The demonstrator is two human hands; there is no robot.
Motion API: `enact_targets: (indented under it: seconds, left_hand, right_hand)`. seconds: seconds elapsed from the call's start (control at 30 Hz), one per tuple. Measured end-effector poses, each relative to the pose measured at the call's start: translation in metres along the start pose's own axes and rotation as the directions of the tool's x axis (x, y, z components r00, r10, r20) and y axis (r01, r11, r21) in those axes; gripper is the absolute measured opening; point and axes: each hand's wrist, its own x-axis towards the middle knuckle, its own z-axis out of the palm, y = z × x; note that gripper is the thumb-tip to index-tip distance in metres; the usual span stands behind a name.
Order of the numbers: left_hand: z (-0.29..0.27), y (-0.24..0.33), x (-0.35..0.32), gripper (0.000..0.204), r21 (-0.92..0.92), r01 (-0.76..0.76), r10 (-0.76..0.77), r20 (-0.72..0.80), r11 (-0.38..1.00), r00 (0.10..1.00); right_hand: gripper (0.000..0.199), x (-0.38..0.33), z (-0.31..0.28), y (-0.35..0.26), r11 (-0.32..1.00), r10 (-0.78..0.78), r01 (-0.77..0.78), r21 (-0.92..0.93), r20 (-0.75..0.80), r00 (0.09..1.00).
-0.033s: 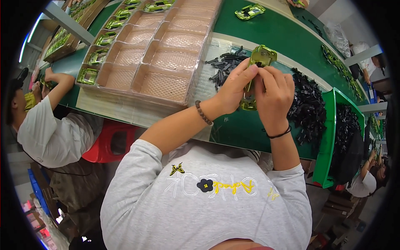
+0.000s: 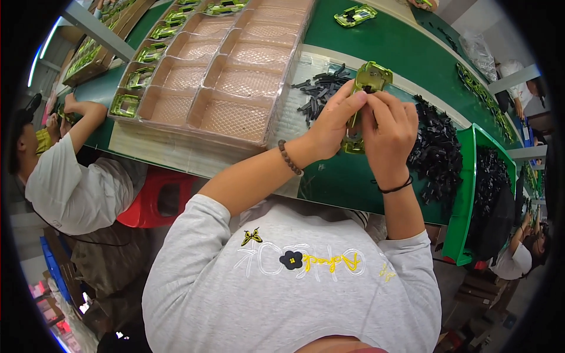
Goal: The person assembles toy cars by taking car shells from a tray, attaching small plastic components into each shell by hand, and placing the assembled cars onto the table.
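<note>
A translucent yellow-green toy car body shell [image 2: 373, 74] is held up over the table between both hands. My left hand [image 2: 334, 125] grips its left side, the thumb lying across the shell. On the other side, the bent fingers of my right hand [image 2: 391, 126] press against the shell close to my left thumb. A small black part [image 2: 368, 89] shows at the fingertips; its exact shape is hidden. The lower end of the shell comes out below my hands. Left of the shell lies a loose pile of thin black plastic parts [image 2: 321, 88].
A clear compartment tray [image 2: 268, 126] at left holds several green car shells [image 2: 125, 105] along its left column. Right of my hands are a heap of black parts [image 2: 435, 144] and a green bin [image 2: 465, 194]. Another shell [image 2: 355, 15] sits farther back. A co-worker [image 2: 82, 182] sits at left.
The shell has tipped slightly in my hands, so more of its upper end shows. Both hands keep their hold in nearly the same place.
</note>
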Motion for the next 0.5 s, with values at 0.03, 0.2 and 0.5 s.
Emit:
enact_targets:
  seconds: [0.03,0.2,0.5]
  left_hand:
    - [0.002,-0.001,-0.002,0.045,0.009,-0.010,0.011,-0.043,1.000,0.999]
    - [0.002,0.005,0.006,0.046,0.071,-0.127,0.130,-0.045,0.989,0.990]
    - [-0.002,-0.009,0.010,0.022,0.153,-0.229,0.253,-0.158,0.961,0.954]
  right_hand:
    - [0.021,-0.001,0.000,-0.002,1.000,0.004,-0.004,0.009,0.004,1.000]
    - [0.021,-0.003,0.004,-0.001,0.998,-0.056,0.056,-0.025,-0.010,0.998]
    - [0.035,-0.014,0.016,-0.004,0.995,0.081,-0.076,0.062,-0.082,0.993]
